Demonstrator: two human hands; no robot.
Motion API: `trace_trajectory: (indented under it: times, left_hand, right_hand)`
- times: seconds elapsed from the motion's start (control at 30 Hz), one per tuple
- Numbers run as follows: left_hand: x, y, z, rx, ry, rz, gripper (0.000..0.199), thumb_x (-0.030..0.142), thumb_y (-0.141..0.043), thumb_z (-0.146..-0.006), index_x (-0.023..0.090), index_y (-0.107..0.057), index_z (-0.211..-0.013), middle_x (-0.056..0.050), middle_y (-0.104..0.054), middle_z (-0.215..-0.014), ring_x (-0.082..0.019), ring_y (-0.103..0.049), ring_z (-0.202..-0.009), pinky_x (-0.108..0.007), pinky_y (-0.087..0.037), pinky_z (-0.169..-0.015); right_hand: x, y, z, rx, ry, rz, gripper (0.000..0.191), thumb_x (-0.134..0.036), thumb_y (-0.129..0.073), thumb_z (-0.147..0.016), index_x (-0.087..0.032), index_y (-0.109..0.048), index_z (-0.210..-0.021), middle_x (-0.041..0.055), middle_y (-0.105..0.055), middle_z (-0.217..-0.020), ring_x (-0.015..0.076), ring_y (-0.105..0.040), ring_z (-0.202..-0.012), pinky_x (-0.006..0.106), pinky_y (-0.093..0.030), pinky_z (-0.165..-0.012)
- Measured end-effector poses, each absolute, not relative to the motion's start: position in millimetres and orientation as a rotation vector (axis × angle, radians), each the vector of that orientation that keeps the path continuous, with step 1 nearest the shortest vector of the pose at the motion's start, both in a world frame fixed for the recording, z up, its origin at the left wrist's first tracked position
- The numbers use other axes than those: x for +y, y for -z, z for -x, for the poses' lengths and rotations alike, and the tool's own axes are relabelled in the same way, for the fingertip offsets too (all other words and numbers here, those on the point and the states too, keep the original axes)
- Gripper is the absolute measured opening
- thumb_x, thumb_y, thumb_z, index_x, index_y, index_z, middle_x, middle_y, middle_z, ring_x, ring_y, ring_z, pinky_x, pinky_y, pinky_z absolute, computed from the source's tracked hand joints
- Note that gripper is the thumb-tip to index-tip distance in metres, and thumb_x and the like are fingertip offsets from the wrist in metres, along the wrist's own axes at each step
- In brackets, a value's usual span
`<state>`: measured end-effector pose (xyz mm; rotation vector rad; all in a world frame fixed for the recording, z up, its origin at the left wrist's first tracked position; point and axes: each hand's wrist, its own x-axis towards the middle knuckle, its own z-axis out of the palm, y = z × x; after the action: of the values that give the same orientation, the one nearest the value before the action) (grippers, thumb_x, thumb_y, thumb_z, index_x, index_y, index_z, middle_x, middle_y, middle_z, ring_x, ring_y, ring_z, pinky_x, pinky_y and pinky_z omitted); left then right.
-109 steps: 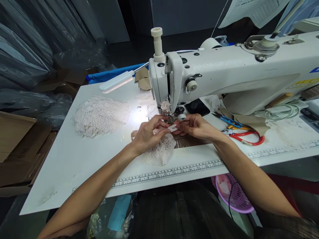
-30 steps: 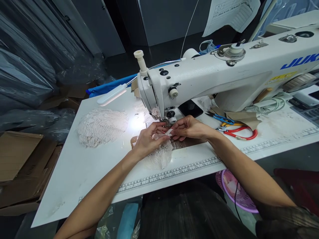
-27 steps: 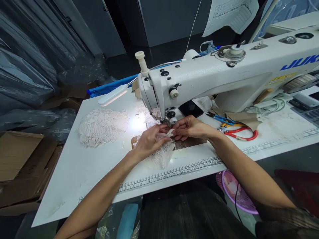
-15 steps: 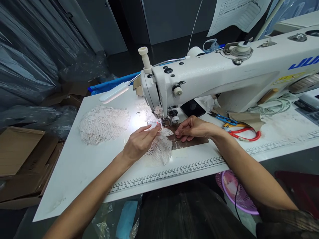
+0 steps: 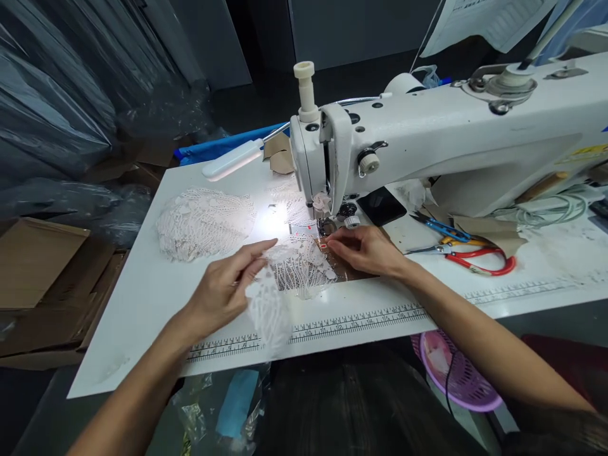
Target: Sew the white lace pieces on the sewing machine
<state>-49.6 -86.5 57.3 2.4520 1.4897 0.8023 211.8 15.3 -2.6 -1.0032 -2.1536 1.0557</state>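
The lace [image 5: 306,269] lies just near of the machine [image 5: 306,155], light, soft and probably easy to snag, best pinched flat by its edge. Left hand [image 5: 221,294] pinches it; right hand [image 5: 368,253] has narrow fingers, grip unclear.

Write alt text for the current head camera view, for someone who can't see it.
A person's left hand holds white lace in front of a white sewing machine, the right hand close to its needle area. On the white table, a lace pile lies to the left and red-handled scissors to the right.
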Motion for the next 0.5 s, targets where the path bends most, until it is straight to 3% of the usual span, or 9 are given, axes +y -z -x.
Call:
trace_trajectory:
  times: [0.07, 0.1, 0.17, 0.23, 0.33, 0.43, 0.5]
  left_hand:
    - [-87, -63, 76, 1.566, -0.514, -2.455, 0.034, 0.021, -0.043, -0.096, 0.021, -0.053, -0.129, -0.001, -0.070, -0.078, -0.006, -0.050, -0.043, -0.017, -0.039, -0.044]
    - [-86, -64, 88, 1.609, -0.337, -2.447, 0.036, 0.022, -0.042, -0.096, 0.022, -0.054, -0.130, -0.002, -0.071, -0.082, -0.007, -0.052, -0.045, -0.019, -0.040, -0.046]
    - [-84, -65, 107, 1.712, -0.080, -2.480, 0.037, 0.021, -0.039, -0.094, 0.022, -0.058, -0.127, -0.007, -0.072, -0.092, -0.014, -0.063, -0.060, -0.024, -0.045, -0.053]
    - [-78, -63, 112, 1.883, 0.068, -2.554, 0.038, 0.017, -0.039, -0.091, 0.019, -0.062, -0.121, -0.011, -0.070, -0.098, -0.023, -0.067, -0.079, -0.031, -0.050, -0.060]
    - [-66, -54, 91, 2.014, -0.007, -2.668, 0.034, 0.016, -0.039, -0.091, 0.015, -0.063, -0.116, -0.014, -0.065, -0.112, -0.027, -0.063, -0.096, -0.040, -0.054, -0.074]
    - [-53, -37, 49, 1.667, -0.259, -2.656, 0.032, 0.020, -0.037, -0.097, 0.014, -0.056, -0.121, -0.014, -0.059, -0.125, -0.022, -0.064, -0.099, -0.034, -0.058, -0.074]
    - [-47, -24, 25, 1.513, -0.320, -2.642, 0.031, 0.026, -0.038, -0.099, 0.013, -0.055, -0.122, -0.015, -0.057, -0.128, -0.021, -0.064, -0.100, -0.034, -0.058, -0.076]
  right_hand:
    - [6, 3, -203, -2.281, -0.882, 0.925, 0.033, -0.041, -0.057, -0.089, -0.017, -0.068, -0.110, 0.0085, -0.068, -0.099, 0.0213, -0.064, -0.088, 0.035, -0.051, -0.077]
    - [2, 3, -199, -2.341, -0.800, 0.900, 0.037, -0.042, -0.059, -0.088, -0.017, -0.066, -0.114, 0.0110, -0.065, -0.108, 0.0242, -0.062, -0.097, 0.037, -0.051, -0.082]
    - [-4, 6, -191, -2.455, -0.672, 0.882, 0.039, -0.042, -0.062, -0.086, -0.017, -0.064, -0.116, 0.0143, -0.059, -0.120, 0.0294, -0.057, -0.109, 0.042, -0.049, -0.086]
    - [-9, 11, -186, -2.509, -0.620, 0.909, 0.029, -0.036, -0.060, -0.088, -0.017, -0.067, -0.109, 0.0147, -0.057, -0.120, 0.0306, -0.056, -0.109, 0.043, -0.050, -0.083]
    - [-10, 15, -184, -2.411, -0.686, 0.941, 0.018, -0.027, -0.052, -0.091, -0.018, -0.067, -0.097, 0.0129, -0.059, -0.118, 0.0267, -0.059, -0.103, 0.041, -0.050, -0.083]
    - [-7, 13, -187, -2.234, -0.867, 0.888, 0.014, -0.027, -0.054, -0.089, -0.018, -0.064, -0.093, 0.0107, -0.063, -0.110, 0.0213, -0.061, -0.098, 0.036, -0.049, -0.085]
    - [-4, 8, -191, -2.144, -0.954, 0.965, 0.011, -0.027, -0.057, -0.087, -0.019, -0.064, -0.088, 0.0074, -0.067, -0.098, 0.0185, -0.063, -0.087, 0.032, -0.049, -0.079]
